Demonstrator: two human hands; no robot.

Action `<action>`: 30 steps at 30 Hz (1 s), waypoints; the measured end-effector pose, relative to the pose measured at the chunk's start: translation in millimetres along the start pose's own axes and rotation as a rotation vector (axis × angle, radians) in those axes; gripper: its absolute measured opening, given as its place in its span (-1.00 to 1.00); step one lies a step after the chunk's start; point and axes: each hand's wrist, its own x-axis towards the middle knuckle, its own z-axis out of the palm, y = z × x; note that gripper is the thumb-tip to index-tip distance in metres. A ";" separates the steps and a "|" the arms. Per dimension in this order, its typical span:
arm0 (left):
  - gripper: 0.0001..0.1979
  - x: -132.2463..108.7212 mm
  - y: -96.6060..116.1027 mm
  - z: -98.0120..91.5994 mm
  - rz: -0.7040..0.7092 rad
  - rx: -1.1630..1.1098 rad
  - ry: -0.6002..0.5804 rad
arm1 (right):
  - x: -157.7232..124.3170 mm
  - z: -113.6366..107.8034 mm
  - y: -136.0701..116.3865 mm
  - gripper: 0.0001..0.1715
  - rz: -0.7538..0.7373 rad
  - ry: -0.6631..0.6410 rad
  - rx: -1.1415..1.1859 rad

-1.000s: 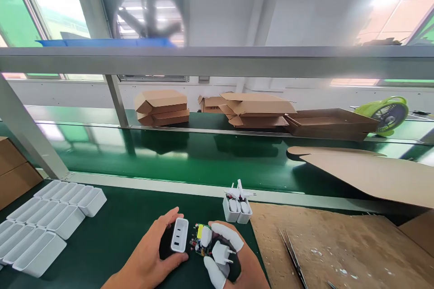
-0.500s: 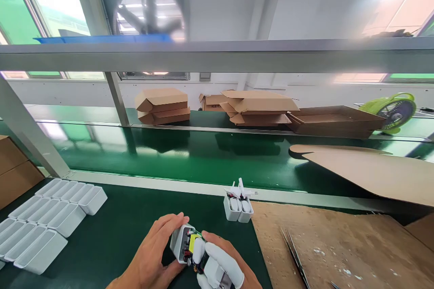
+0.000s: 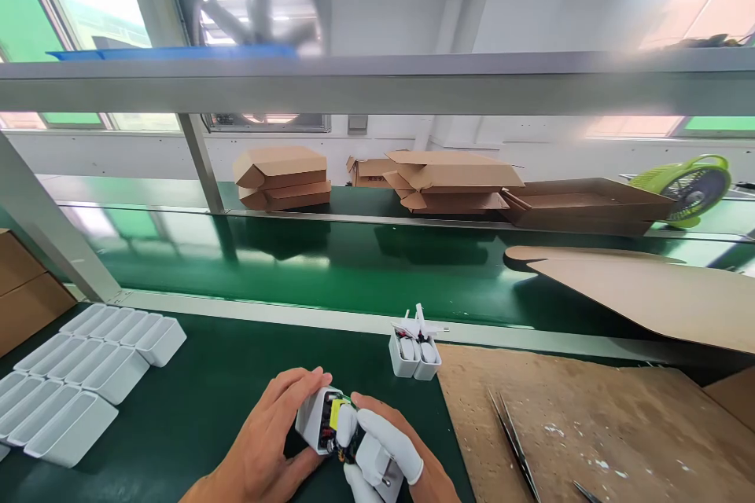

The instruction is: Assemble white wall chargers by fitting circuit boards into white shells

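My left hand (image 3: 268, 444) grips a white charger shell (image 3: 311, 416) low in the middle of the view. My right hand (image 3: 386, 456), with white finger cots on the fingertips, holds a circuit board with a yellow part (image 3: 337, 428) and a white plug piece (image 3: 373, 462); the board sits partly inside the shell's open end. Both hands are closed around these parts, just above the dark green mat (image 3: 194, 401).
Rows of empty white shells (image 3: 82, 377) lie at the left. Two white shells with plug parts (image 3: 414, 350) stand behind my hands. Tweezers (image 3: 512, 440) lie on a brown board (image 3: 590, 424) to the right. Beyond run a green conveyor belt (image 3: 354, 267), cardboard boxes (image 3: 283, 177) and a green fan (image 3: 687, 189).
The shell has turned so its open end faces the board, and my right hand has pushed the board from beside the shell into it. The hands have drawn together.
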 end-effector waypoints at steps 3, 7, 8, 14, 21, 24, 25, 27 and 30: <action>-0.25 0.8 1.9 -0.7 -0.015 -0.026 -0.005 | 2.5 3.6 0.3 -0.26 -0.038 0.072 0.014; -0.27 0.9 3.0 -0.6 -0.030 -0.046 -0.004 | 3.8 7.7 -1.0 -0.25 -0.074 0.100 0.020; -0.27 0.7 2.8 -0.4 -0.027 -0.048 0.000 | 3.9 8.0 -1.2 -0.24 -0.081 0.100 0.018; -0.25 -0.5 0.6 2.0 -0.019 -0.051 0.030 | 6.1 4.6 -1.8 -0.23 -0.113 0.102 0.007; -0.27 -1.5 1.6 1.0 -0.019 -0.054 0.022 | 9.1 1.6 -6.4 -0.27 -0.106 0.098 0.013; -0.30 -0.9 2.8 0.3 -0.032 -0.047 0.018 | 8.7 2.7 -6.5 -0.27 -0.132 0.113 0.011; -0.31 -0.9 3.0 0.1 -0.034 -0.042 0.018 | 8.6 3.0 -6.4 -0.26 -0.132 0.112 0.014; -0.33 -1.3 3.2 -0.4 -0.032 -0.031 0.019 | 8.4 3.3 -6.7 -0.26 -0.114 0.102 0.022; -0.38 -3.7 3.2 -2.0 -0.025 0.006 0.026 | 7.5 2.7 -10.5 -0.25 -0.113 0.102 0.027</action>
